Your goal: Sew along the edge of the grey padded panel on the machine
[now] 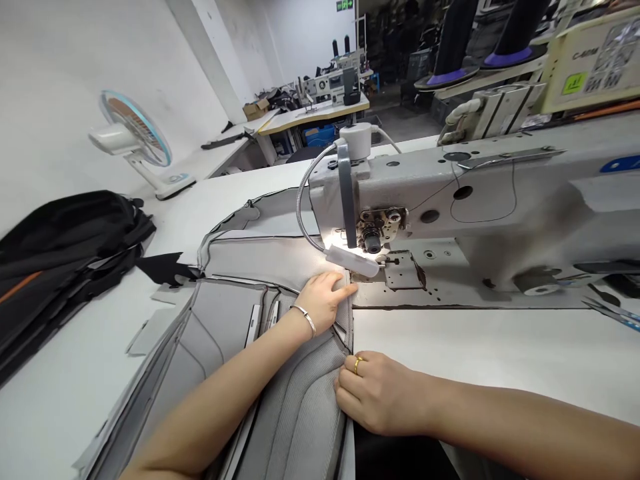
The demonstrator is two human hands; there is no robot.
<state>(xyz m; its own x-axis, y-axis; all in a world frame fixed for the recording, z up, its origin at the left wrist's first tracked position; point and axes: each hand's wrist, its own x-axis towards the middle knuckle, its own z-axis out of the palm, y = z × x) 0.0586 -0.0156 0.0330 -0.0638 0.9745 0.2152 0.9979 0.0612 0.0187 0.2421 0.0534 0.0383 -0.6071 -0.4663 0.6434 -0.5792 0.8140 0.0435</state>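
A large grey sewn fabric cover (pixel 260 257) with dark edging and stitched curved lines lies over the table, its right edge reaching the sewing machine (pixel 435 200). My left hand (pixel 325 300), with a bracelet at the wrist, rests on the cover just in front of the needle area. Its fingers are apart and press the fabric down; the needle is hidden behind the lamp. Nearer to me, my right hand (pixel 373 393), wearing a ring, is closed on the cover's right edge. A small white lamp (pixel 353 260) on a bendable neck lights the sewing spot.
Black fabric pieces (pixel 65 260) are piled on the left, with a white fan (pixel 135 137) behind them. Scissors (pixel 615 312) lie at the table's right. Black thread cones (pixel 455 40) stand above the machine. Another sewing machine (pixel 325 87) stands farther back.
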